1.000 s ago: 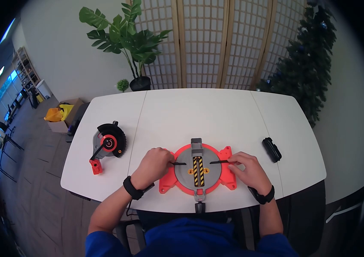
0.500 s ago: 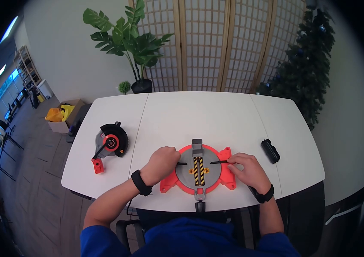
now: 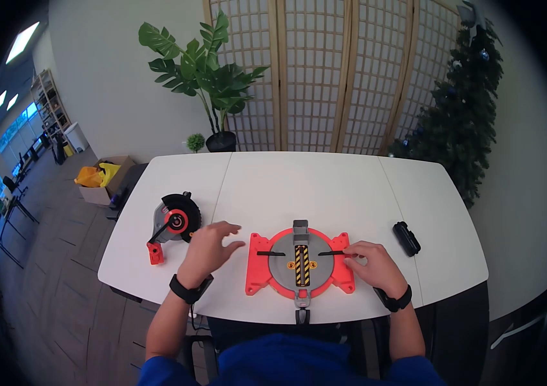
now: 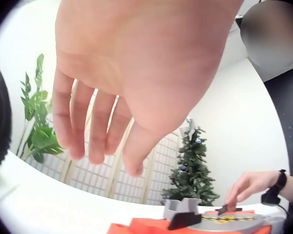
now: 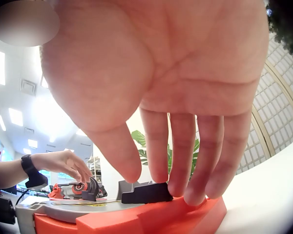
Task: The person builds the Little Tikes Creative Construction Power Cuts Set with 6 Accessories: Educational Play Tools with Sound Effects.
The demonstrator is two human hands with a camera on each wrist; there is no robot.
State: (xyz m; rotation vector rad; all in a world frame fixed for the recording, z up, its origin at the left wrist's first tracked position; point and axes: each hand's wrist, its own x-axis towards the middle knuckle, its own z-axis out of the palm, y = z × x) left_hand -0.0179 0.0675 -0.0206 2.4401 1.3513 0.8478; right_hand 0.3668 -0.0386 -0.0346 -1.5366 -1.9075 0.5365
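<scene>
A toy miter saw base (image 3: 276, 270), red with a grey round turntable, lies on the white table in front of the person. Two thin black bars lie across it, a left bar (image 3: 270, 253) and a right bar (image 3: 330, 253). The left hand (image 3: 207, 252) hovers left of the base, holding nothing, its thumb and fingers spread apart. At the base's right side, the right hand (image 3: 376, 265) has its fingertips at the outer end of the right bar; the right wrist view shows those fingers nearly straight, thumb apart. The toy saw head (image 3: 177, 222), with a black guard, lies beyond the left hand.
On the right part of the white table (image 3: 325, 183) lies a small black part (image 3: 406, 238). Behind the table stand a potted plant (image 3: 222, 140), a lattice screen (image 3: 315, 83) and a decorated tree (image 3: 460, 122). An open cardboard box (image 3: 96, 195) sits left of the table.
The left hand has let go of the left bar and moved left off the base, its fingers spreading. The right hand has stayed at the right bar. The head view has tilted slightly up.
</scene>
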